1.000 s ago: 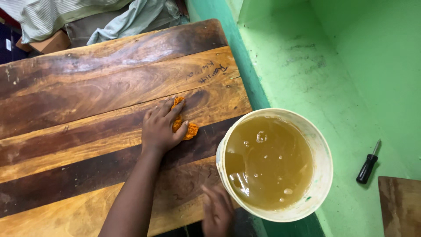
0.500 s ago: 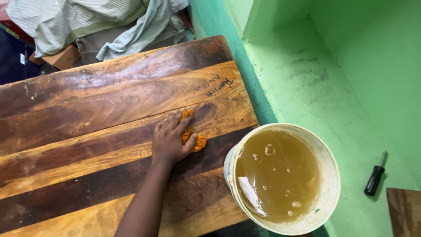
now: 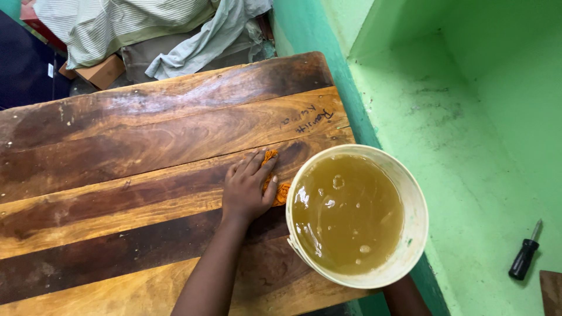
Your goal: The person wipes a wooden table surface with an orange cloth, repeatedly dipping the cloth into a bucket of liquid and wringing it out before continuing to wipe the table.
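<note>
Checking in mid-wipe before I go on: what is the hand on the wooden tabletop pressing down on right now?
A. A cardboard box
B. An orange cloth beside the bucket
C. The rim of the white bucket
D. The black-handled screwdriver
B: the left hand lies flat on an orange cloth on the wooden table, just beside the white bucket of murky brown water; the screwdriver lies apart on the green floor.

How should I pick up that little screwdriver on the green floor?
Probably by its black handle: the screwdriver lies flat with the metal tip pointing up and away. Come from above at the thick lower end and pinch its sides; nothing lies close around it.
</note>
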